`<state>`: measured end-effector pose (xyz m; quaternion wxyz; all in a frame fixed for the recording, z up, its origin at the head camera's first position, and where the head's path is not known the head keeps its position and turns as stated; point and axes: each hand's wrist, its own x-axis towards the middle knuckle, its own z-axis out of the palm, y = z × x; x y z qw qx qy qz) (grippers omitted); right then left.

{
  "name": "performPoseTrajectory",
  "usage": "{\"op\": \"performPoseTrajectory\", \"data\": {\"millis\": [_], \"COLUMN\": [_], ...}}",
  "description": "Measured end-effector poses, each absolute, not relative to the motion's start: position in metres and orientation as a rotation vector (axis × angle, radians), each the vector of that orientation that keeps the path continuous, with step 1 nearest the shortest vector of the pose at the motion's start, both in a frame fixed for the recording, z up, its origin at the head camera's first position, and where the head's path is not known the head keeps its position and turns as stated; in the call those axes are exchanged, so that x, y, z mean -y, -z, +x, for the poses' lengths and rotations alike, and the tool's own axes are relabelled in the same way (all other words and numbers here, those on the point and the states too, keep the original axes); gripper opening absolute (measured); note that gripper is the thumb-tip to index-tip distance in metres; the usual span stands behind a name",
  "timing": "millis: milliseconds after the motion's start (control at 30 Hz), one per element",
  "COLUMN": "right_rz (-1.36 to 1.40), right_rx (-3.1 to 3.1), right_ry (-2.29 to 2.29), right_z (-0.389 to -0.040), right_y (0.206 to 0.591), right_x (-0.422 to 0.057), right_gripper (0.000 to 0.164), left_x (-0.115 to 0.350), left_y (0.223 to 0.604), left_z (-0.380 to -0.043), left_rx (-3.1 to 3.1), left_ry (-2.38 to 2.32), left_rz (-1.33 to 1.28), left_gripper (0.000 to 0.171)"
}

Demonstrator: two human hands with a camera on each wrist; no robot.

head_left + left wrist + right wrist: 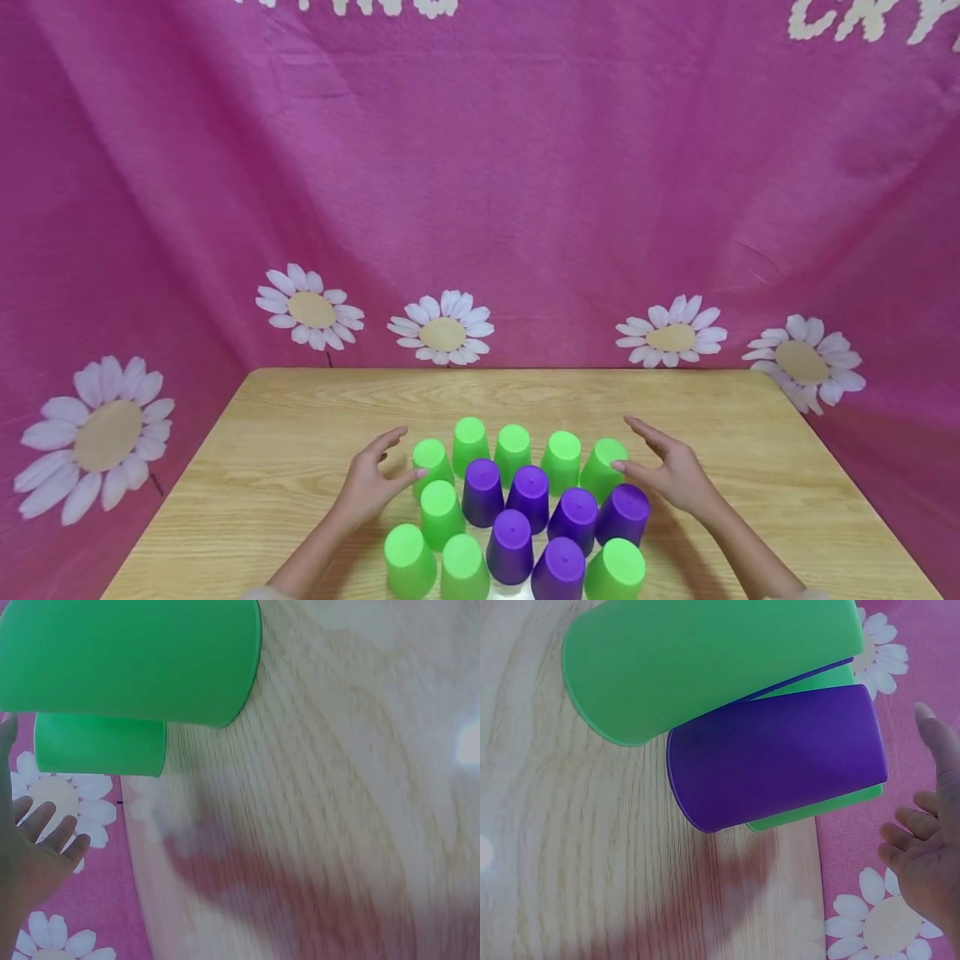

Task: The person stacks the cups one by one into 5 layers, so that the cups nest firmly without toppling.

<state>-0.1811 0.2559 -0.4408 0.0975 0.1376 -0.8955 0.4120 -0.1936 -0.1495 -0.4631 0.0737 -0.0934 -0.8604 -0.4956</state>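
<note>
Several green and purple plastic cups stand upside down, close together, near the table's front edge in the head view. My left hand [372, 477] is beside the group's left side with relaxed fingers, its thumb tip overlapping the edge of a green cup [432, 460]. On the other side is my right hand [678, 477], fingers spread apart, its thumb tip overlapping a green cup [606, 462] at the back right. A purple cup [624, 514] stands just below that thumb. Each wrist view shows an open palm beside cups, the right one near a purple cup [780, 761].
The wooden table [300, 417] extends behind and to both sides of the cups. A pink cloth [480, 183] with printed daisies hangs along the back and sides. Other green cups [411, 562] and purple cups [511, 546] fill the front of the group.
</note>
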Motion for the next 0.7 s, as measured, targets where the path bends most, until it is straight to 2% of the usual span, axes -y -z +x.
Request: {"op": "performPoseTrajectory", "data": {"millis": [200, 433, 700], "right_rz": [0.445, 0.452, 0.408], "right_rx": [2.674, 2.661, 2.687], "right_ry": [-1.356, -1.494, -1.508], "right_z": [-0.19, -0.192, -0.194], "right_y": [0.446, 0.451, 0.455], "right_x": [-0.254, -0.252, -0.251], "right_gripper": [0.057, 0.05, 0.05], "left_x": [0.143, 0.139, 0.135], "left_y": [0.463, 0.469, 0.472], "left_z": [-0.194, -0.195, -0.196], "left_rx": [2.535, 2.536, 2.516], "left_ry": [1.641, 1.69, 1.676], "left_rz": [-0.255, -0.248, -0.255], "left_gripper": [0.056, 0.055, 0.052]}}
